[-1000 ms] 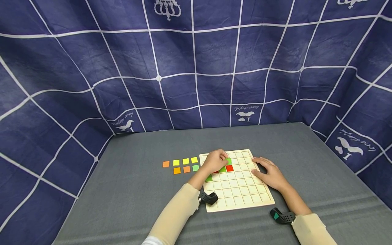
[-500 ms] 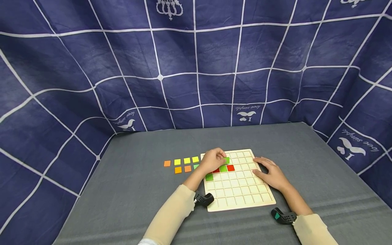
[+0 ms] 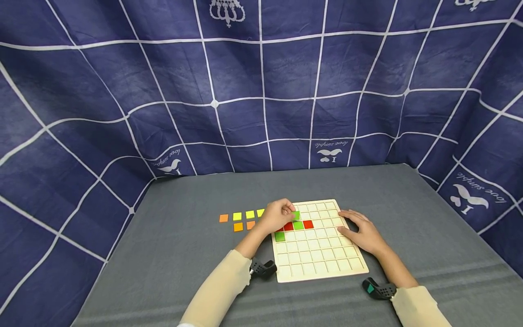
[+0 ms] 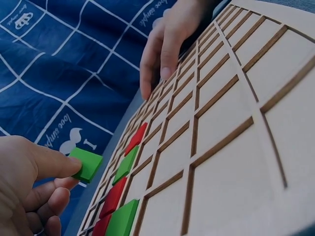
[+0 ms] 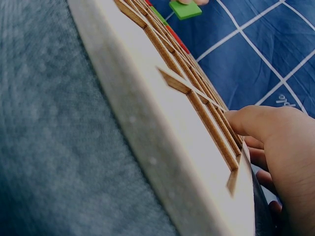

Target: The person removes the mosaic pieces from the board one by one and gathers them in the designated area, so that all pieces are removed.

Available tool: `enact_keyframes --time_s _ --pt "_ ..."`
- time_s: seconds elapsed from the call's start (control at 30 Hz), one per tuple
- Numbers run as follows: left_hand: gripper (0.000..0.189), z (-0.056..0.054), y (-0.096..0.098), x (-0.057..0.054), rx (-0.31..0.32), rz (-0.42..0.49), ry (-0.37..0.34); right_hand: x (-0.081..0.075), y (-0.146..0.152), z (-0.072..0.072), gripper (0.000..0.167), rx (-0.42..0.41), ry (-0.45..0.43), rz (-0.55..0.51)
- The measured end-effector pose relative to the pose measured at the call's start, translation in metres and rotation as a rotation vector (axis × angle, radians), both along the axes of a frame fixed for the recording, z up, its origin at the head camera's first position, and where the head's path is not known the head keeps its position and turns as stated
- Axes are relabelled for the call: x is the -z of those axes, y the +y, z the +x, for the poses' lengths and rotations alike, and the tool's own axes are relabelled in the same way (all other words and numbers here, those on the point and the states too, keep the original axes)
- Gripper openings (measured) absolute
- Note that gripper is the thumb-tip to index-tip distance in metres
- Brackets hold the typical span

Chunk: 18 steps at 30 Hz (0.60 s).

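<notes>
My left hand (image 3: 278, 216) pinches a green square tile (image 4: 87, 164) between thumb and fingers, held just above the wooden grid board (image 3: 316, 254). Below it, a row on the board holds red tiles and a green tile (image 3: 298, 225), ending in a red tile (image 3: 308, 224) on the right. Another green tile (image 3: 279, 236) lies in a cell nearer me at the left edge. At the board's right edge rests my right hand (image 3: 363, 232), its thumb and fingers spread along the rim with nothing pinched. The left hand hides some of the board's far left cells.
Left of the board, loose tiles lie on the grey table (image 3: 171, 254): an orange tile (image 3: 223, 218), yellow tiles (image 3: 237, 216) and more orange tiles (image 3: 238, 226). A blue curtain (image 3: 286, 122) with white lines stands behind and at both sides.
My left hand has drifted left over the board with the green tile, uncovering more of the red and green row. The right hand has stayed on the board's edge.
</notes>
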<state>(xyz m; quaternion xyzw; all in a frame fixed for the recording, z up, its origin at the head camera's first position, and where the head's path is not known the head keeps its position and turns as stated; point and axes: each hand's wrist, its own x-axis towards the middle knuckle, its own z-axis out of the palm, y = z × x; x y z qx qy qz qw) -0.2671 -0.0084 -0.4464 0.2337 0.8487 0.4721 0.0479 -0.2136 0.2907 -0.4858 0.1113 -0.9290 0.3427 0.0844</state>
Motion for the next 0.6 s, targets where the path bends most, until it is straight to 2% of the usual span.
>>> enact_keyframes --time_s 0.37,0.6 --pt "0.006 0.003 -0.011 0.001 -0.024 -0.016 0.023 0.001 0.001 0.0 0.055 0.001 -0.01 0.007" --pt "0.007 0.005 -0.02 -0.004 -0.038 -0.028 0.034 0.002 0.002 -0.002 0.056 0.001 -0.018 0.009"
